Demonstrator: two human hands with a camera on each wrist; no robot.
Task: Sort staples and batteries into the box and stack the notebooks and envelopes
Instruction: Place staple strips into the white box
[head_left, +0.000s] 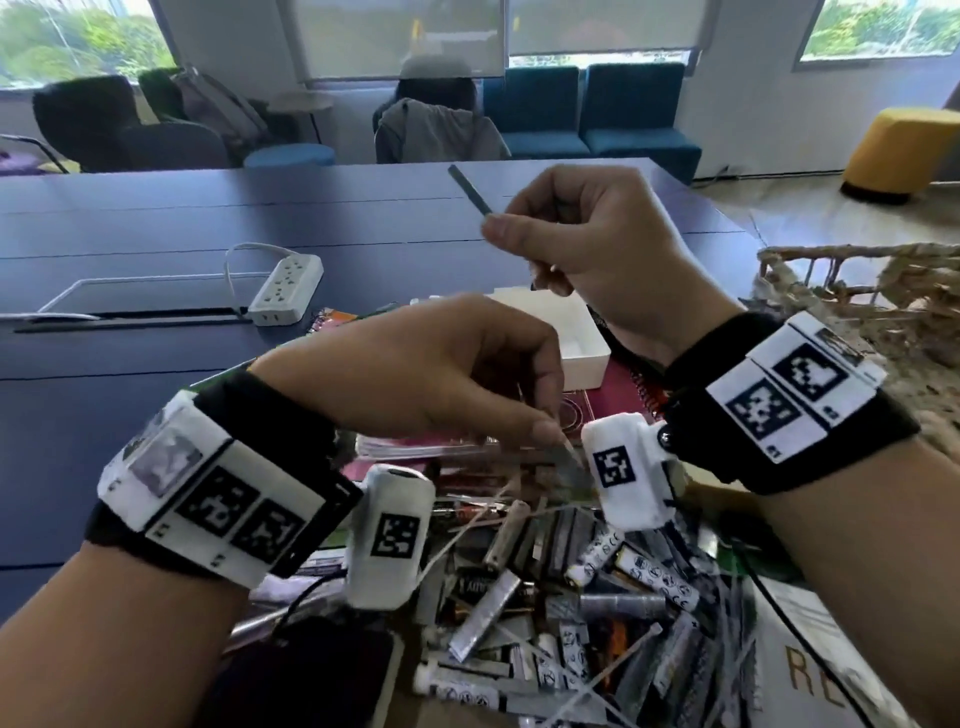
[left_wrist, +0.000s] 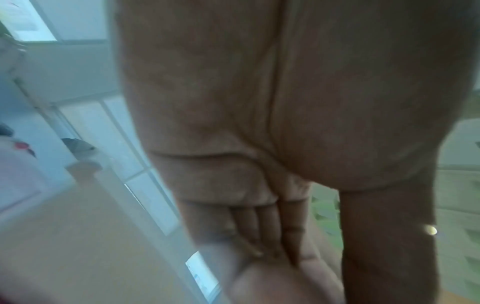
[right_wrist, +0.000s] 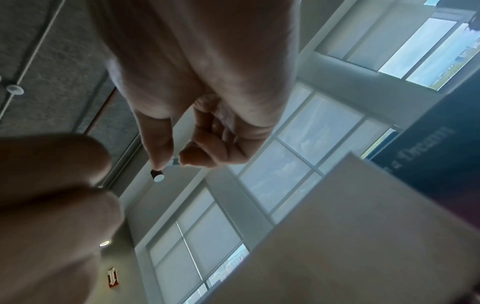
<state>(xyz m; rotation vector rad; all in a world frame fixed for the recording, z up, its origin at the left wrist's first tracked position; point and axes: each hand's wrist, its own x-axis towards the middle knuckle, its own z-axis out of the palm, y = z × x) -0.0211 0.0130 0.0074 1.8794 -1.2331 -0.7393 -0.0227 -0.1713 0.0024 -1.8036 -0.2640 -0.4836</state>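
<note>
Here the right hand (head_left: 597, 249) pinches a staple strip (head_left: 470, 189) above the white box (head_left: 582, 353). The left hand (head_left: 441, 374) pinches another strip (head_left: 574, 462) over the pile of batteries (head_left: 597, 597).

My right hand (head_left: 597, 249) is raised at one o'clock, thumb and forefinger pinched, the other fingers curled. My left hand (head_left: 431, 374) hangs lower at eleven o'clock, fingertips pinched and pointing down.
</note>
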